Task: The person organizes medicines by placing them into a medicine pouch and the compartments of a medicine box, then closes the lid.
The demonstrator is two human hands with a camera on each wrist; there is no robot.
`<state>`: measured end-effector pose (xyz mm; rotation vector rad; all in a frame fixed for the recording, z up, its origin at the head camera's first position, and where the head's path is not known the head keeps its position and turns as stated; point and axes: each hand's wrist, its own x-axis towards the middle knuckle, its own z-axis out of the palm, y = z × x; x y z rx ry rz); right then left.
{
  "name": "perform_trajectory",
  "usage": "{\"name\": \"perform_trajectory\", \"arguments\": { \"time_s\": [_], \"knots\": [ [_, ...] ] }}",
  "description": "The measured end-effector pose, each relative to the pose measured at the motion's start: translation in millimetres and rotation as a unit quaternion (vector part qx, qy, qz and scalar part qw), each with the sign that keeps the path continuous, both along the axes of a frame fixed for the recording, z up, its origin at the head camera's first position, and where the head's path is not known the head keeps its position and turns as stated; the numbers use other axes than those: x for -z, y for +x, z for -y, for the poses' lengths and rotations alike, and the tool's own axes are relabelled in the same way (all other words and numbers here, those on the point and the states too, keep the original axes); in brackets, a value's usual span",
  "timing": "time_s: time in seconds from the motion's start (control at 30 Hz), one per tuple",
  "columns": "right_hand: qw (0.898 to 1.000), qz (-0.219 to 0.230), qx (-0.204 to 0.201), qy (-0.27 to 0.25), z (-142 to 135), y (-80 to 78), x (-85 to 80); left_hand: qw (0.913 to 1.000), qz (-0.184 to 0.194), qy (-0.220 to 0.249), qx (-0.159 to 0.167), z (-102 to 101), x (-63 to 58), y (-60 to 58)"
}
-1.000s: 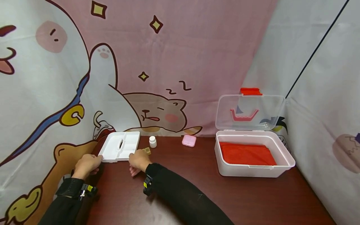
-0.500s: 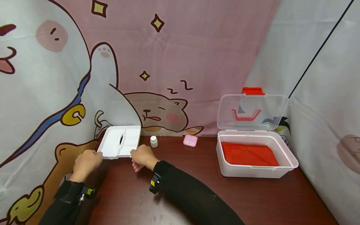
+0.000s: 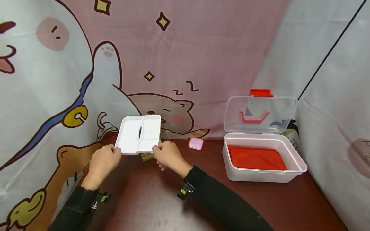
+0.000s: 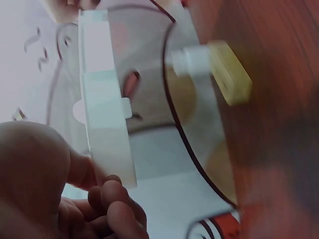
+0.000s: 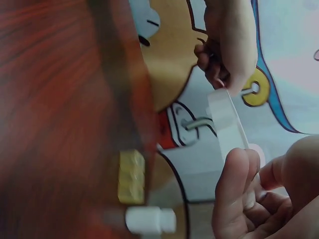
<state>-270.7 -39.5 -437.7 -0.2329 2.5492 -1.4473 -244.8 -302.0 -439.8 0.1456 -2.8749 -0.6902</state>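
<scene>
Both hands hold a flat white plastic case (image 3: pixel 139 134) with a dark slot in its top, raised above the table. My left hand (image 3: pixel 104 162) pinches its near left corner, and my right hand (image 3: pixel 170 156) grips the near right corner. In the left wrist view the case (image 4: pixel 105 114) appears edge-on, with thumb and fingers of the left hand (image 4: pixel 75 184) at its end. Beneath it on the table lies a small yellow translucent box (image 3: pixel 147 156). A white bottle (image 5: pixel 149 220) stands beside that box in the right wrist view; the case mostly hides it in the head view.
A small pink case (image 3: pixel 196 143) lies at the table's back edge. To the right stands a white storage box (image 3: pixel 266 175), its clear lid (image 3: pixel 260 115) raised, with red cloth (image 3: pixel 257 158) inside. A printed curtain (image 3: pixel 219 57) hangs behind the brown table (image 3: pixel 208 179).
Both hands have lifted the white case off the table and carried it up and to the right. It now covers most of the bottle, and the yellow box shows below its near edge.
</scene>
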Motion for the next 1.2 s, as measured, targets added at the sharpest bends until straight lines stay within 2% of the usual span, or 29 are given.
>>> {"name": "perform_trajectory", "arguments": {
  "time_s": [0.2,0.33,0.47,0.63,0.7,0.83,1.0,1.2],
  "knots": [
    [0.998,-0.026,0.010,0.048,-56,11.7,-6.9,0.9990,0.013,0.019,0.039,-46,-9.1,11.7],
    [0.998,-0.023,0.023,0.059,-97,24.7,-3.2,0.9972,0.025,0.025,0.066,-80,-5.2,16.0],
    [0.996,-0.014,0.031,0.089,-129,40.2,11.2,0.9950,0.023,0.019,0.095,-111,7.2,18.3],
    [0.992,-0.003,0.048,0.113,-160,55.1,31.4,0.9901,0.026,-0.014,0.137,-142,30.3,21.3],
    [0.992,0.002,0.050,0.116,-169,60.4,38.1,0.9880,0.028,-0.025,0.150,-152,38.7,24.6],
    [0.993,0.021,0.042,0.113,-184,72.6,50.6,0.9835,0.039,-0.031,0.174,-164,47.9,34.6],
    [0.994,0.050,0.040,0.091,-199,84.6,62.6,0.9774,0.052,-0.030,0.203,-175,52.3,44.2],
    [0.994,0.058,0.026,0.085,-209,91.1,73.8,0.9734,0.076,-0.034,0.214,-181,59.1,50.0]
  ]
}}
